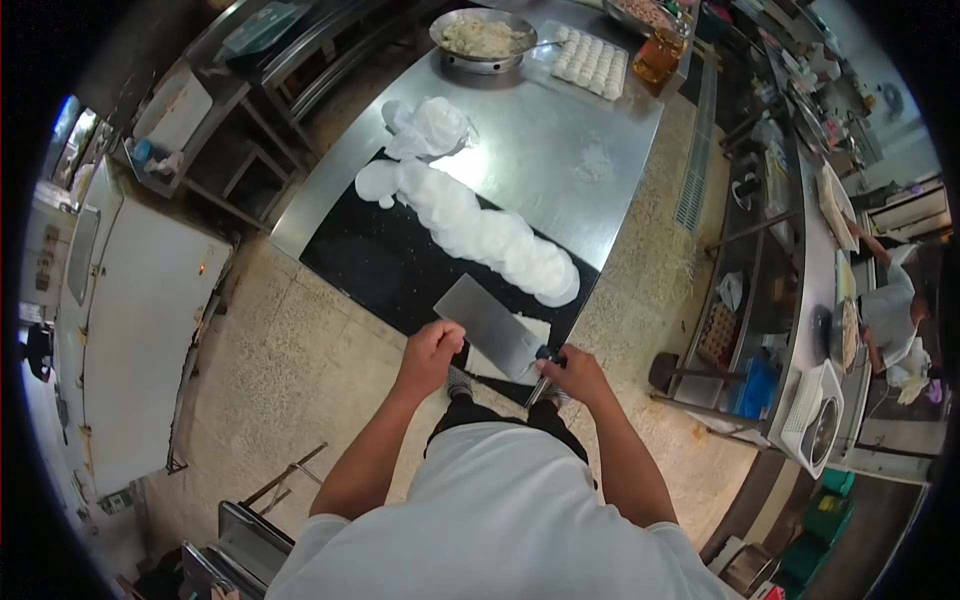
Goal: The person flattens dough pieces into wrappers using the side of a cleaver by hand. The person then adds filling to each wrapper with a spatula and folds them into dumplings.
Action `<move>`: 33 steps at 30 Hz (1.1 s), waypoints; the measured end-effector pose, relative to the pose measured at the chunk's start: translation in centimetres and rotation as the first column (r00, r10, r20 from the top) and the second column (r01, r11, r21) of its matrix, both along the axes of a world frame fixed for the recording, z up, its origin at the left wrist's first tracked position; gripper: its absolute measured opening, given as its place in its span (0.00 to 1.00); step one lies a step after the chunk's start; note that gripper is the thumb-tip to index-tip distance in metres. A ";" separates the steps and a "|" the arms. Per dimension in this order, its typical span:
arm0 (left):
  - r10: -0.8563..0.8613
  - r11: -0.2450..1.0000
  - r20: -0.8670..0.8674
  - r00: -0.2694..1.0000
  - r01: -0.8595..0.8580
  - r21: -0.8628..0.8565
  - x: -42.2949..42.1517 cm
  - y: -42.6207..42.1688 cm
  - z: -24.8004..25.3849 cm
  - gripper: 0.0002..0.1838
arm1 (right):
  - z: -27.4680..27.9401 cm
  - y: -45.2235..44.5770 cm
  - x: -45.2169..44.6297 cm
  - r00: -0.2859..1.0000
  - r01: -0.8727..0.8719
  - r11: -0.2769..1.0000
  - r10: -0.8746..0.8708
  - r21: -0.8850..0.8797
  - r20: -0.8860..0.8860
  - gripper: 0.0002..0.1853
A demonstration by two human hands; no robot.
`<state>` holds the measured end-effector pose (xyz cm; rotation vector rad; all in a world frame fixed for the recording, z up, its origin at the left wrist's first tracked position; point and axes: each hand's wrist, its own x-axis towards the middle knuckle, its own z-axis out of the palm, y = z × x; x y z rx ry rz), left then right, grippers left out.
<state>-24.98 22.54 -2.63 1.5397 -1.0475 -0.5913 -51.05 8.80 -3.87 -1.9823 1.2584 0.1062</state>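
Observation:
My right hand (575,372) is wrapped round the dark handle of a cleaver (490,325). The broad steel blade points forward and left, over a white cloth or pad (535,328) at the near edge of a black work surface (360,250). Close beside the blade's left side, my left hand (435,348) is closed with its fingers curled in; whether it holds anything is hidden. Just beyond the blade lies a long row of overlapping thin white dough rounds (500,245). A few separate rounds (376,182) lie at its far left end.
A steel table (540,150) extends ahead, bearing a white bundle (437,125), a bowl of pale filling (485,38), a tray of dumplings (590,62) and a jug of amber liquid (658,58). A white freezer (150,310) stands left. Another person (890,305) works at the right counter.

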 end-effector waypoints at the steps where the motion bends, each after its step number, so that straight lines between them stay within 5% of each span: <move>1: -0.045 0.997 -0.037 0.998 0.047 0.053 -0.2 0.3 -0.3 0.16 | -0.2 -0.2 -0.3 0.999 -0.006 1.000 0.006 0.023 0.036 0.30; 2: -0.046 0.998 -0.025 0.999 0.047 0.035 -1.0 0.1 -0.5 0.16 | -0.3 -0.8 -0.9 0.999 -0.006 1.000 0.006 0.005 0.048 0.30; 4: 0.093 0.975 -0.348 0.933 -0.014 0.223 -3.2 -0.4 -0.5 0.16 | 0.6 -1.3 -2.1 0.991 -0.054 0.989 0.036 0.138 0.130 0.28; 6: 0.086 0.953 -0.324 0.942 0.018 0.304 -4.9 -1.7 0.1 0.17 | -0.4 -2.2 -3.5 0.990 -0.089 0.983 0.069 0.162 0.121 0.27; 8: 0.054 0.917 -0.268 0.962 0.059 0.395 -7.0 -3.7 0.7 0.16 | -2.3 -2.7 -5.0 0.978 -0.048 0.899 -0.046 0.435 0.202 0.27; 12: 0.105 0.965 -0.104 0.989 -0.076 0.253 -12.9 -9.7 1.4 0.11 | -3.2 -5.2 -7.7 0.925 -0.308 0.867 0.177 0.392 0.336 0.24; 13: 0.121 0.982 -0.022 0.992 -0.116 0.151 -14.7 -11.5 1.2 0.10 | -2.7 -6.1 -8.7 0.898 -0.262 0.903 0.099 0.340 0.430 0.22; 15: 0.100 0.966 -0.352 0.931 -0.007 0.258 -19.0 -14.3 2.6 0.12 | -0.3 -8.7 -10.4 0.841 -0.161 0.949 -0.013 0.272 0.541 0.18; 18: 0.058 0.912 -0.291 0.955 0.068 0.405 -24.2 -17.7 4.3 0.18 | 5.2 -12.6 -13.6 0.791 -0.035 0.998 -0.010 0.061 0.612 0.17; 21: 0.073 0.871 -0.433 0.898 0.154 0.466 -26.8 -21.3 2.1 0.24 | 10.9 -16.2 -15.9 0.692 0.029 0.978 0.129 -0.206 0.710 0.18; 23: 0.012 0.922 -0.683 0.731 0.257 0.291 -28.4 -23.3 1.5 0.20 | 14.7 -17.1 -16.6 0.573 0.029 0.836 0.436 -0.549 0.694 0.20; 24: 0.006 0.924 -0.685 0.728 0.258 0.281 -29.6 -24.1 2.2 0.20 | 15.0 -17.3 -16.7 0.575 0.027 0.830 0.443 -0.557 0.688 0.20; 26: -0.215 0.976 -0.556 0.803 0.158 -0.149 -31.3 -25.7 4.1 0.22 | 15.2 -18.2 -15.8 0.403 -0.052 0.674 0.689 -0.737 0.602 0.21; 27: -0.048 0.913 0.194 0.980 0.122 -0.389 -33.1 -27.9 1.5 0.23 | 12.3 -19.1 -14.6 0.415 -0.098 0.613 0.742 -0.784 0.527 0.21; 28: -0.044 0.913 0.188 0.981 0.116 -0.391 -32.6 -28.6 1.7 0.23 | 9.7 -20.2 -13.6 0.415 -0.105 0.611 0.744 -0.784 0.524 0.21; 29: -0.240 0.965 -0.594 0.768 0.123 -0.230 -31.4 -29.2 2.2 0.23 | 7.2 -21.6 -12.6 0.448 -0.111 0.690 0.677 -0.715 0.584 0.23; 30: -0.141 0.961 -0.989 0.035 0.243 -0.129 -30.7 -29.6 2.6 0.23 | 5.6 -23.1 -12.2 0.480 -0.122 0.761 0.608 -0.638 0.633 0.25; 31: 0.050 0.985 -0.990 0.131 0.155 0.070 -31.2 -29.4 3.9 0.19 | 4.5 -24.4 -12.6 0.521 -0.140 0.788 0.573 -0.599 0.633 0.24; 33: 0.129 0.954 -0.981 0.143 0.253 0.162 -30.9 -29.8 3.9 0.17 | 2.6 -26.5 -13.9 0.713 -0.172 0.811 0.494 -0.559 0.497 0.25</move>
